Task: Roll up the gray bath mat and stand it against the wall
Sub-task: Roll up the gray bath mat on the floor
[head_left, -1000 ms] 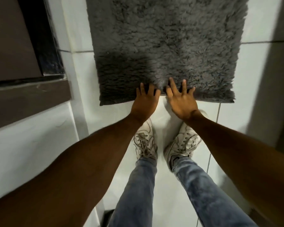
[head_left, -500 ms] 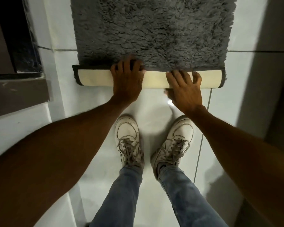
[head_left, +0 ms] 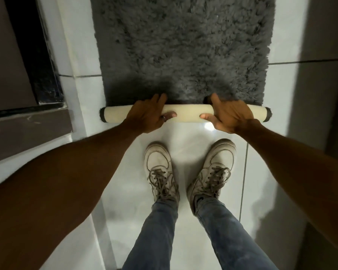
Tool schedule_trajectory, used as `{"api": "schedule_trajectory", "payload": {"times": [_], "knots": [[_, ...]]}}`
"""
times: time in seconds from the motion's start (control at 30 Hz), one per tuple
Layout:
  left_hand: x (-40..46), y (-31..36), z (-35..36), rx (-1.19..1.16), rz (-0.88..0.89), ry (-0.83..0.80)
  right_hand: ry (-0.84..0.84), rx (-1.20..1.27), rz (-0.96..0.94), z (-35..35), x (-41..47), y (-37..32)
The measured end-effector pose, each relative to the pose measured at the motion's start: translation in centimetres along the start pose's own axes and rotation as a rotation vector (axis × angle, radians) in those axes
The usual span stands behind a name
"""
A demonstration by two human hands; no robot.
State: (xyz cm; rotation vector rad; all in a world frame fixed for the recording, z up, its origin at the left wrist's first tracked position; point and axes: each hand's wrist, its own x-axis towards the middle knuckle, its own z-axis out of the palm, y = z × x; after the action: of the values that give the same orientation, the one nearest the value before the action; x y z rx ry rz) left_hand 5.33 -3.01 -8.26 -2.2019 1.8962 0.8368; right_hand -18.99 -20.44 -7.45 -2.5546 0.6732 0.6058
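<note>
The gray shaggy bath mat lies flat on the white tiled floor ahead of me. Its near edge is curled into a thin roll that shows the cream backing and lies crosswise. My left hand wraps over the roll left of centre, fingers on the far side and thumb along the front. My right hand grips it right of centre in the same way. Both ends of the roll stick out past my hands.
My two white sneakers stand on the tile just behind the roll. A white wall with a dark ledge and a dark panel runs along the left. A shadowed wall rises on the right.
The flat near edge has been folded over and curled into a tight roll. Both hands went from lying flat on the mat to wrapping around the roll.
</note>
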Motion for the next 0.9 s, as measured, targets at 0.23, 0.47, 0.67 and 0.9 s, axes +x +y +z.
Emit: {"api": "schedule_trajectory", "payload": {"times": [0.23,0.47,0.67,0.9], "knots": [[-0.7,3.6,3.3,0.056,-0.279,0.191,0.302,-0.022,0.081,4.1,-2.5,-3.7],[-2.9,8.0,6.0,-0.023,-0.28,0.372,0.137,-0.062,0.091,4.3,-0.5,-5.3],[1.1,5.7,4.4,0.016,-0.277,0.287,0.155,-0.051,0.087,0.5,3.2,-3.8],[2.5,4.2,2.5,0.146,-0.227,0.223,-0.017,-0.113,0.012,-1.3,3.4,-3.8]]}}
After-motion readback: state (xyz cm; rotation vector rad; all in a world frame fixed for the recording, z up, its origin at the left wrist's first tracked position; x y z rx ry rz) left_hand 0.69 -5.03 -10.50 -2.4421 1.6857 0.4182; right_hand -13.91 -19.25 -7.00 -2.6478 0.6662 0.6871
